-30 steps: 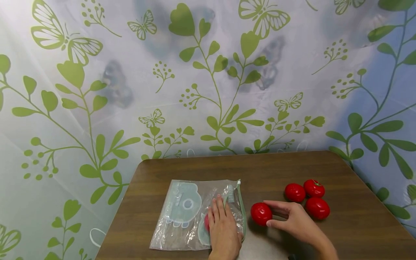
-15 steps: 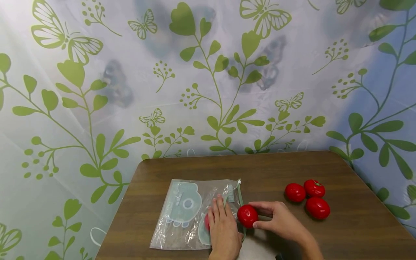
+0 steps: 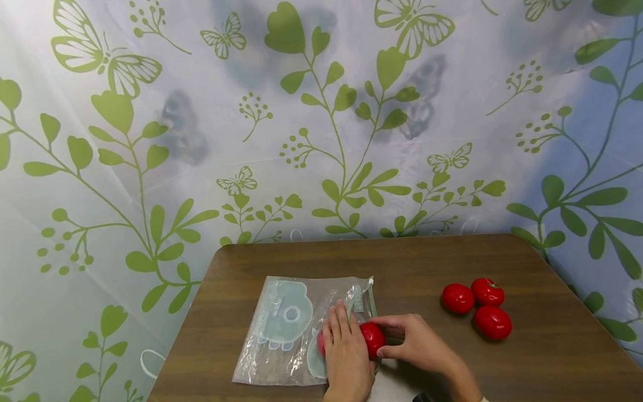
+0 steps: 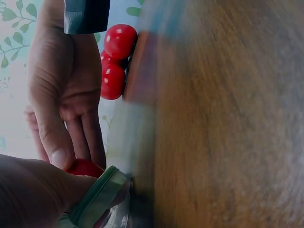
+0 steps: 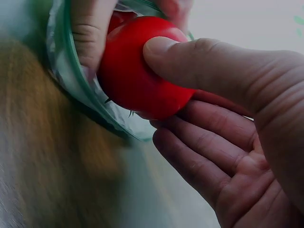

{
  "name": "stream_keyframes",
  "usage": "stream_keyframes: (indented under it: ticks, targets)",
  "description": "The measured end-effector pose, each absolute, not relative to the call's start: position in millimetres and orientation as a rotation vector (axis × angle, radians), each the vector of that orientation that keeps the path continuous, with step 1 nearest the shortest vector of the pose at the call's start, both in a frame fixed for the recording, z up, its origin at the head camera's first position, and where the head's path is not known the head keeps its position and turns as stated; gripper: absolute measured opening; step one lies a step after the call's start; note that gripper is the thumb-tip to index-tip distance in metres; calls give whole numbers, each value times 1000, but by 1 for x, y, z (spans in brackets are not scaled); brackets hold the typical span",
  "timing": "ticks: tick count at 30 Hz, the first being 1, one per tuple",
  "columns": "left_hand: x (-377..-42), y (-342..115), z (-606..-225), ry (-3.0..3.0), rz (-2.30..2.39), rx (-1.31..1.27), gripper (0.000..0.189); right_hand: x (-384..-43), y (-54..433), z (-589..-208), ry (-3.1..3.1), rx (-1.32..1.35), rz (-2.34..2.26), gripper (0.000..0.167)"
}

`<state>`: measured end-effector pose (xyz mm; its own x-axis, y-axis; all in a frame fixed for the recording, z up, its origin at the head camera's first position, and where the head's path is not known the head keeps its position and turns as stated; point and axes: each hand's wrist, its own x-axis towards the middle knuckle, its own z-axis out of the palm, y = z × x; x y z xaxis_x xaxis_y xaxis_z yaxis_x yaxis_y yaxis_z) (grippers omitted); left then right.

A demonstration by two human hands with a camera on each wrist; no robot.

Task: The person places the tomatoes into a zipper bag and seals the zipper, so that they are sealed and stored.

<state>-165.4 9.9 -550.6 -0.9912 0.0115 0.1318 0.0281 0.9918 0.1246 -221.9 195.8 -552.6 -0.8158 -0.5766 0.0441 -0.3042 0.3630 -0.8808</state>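
Note:
In the head view, a clear zip bag [image 3: 286,363] with a pale blue animal print lies on the table. My left hand [image 3: 346,357] rests on its right end with long, straight fingers. Seen from the right wrist, the left thumb reaches inside the green-edged mouth [image 5: 69,42], which gapes. My right hand [image 3: 414,343] pinches a red tomato [image 5: 137,66] between thumb and fingers, right at that mouth. Another tomato [image 3: 320,343] shows red through the plastic, partly hidden by the left fingers. The left wrist view has the right hand [image 4: 66,95] reaching down to the tomato [image 4: 85,167].
Three more red tomatoes [image 3: 492,322] sit grouped on the right of the brown wooden table [image 3: 402,262]. Behind the table hangs a pale curtain [image 3: 271,139] with green leaves and butterflies.
My right hand has moved left with the tomato, from beside the bag to its mouth, next to the left hand. The left hand stays on the bag.

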Motion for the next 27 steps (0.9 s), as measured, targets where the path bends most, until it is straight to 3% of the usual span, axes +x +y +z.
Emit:
stream_keyframes:
  ticks: [27]
  targets:
    - [-164,11,-549,-2992,-231,-31,107,-224,178,-557,2362,-757,-1404,57]
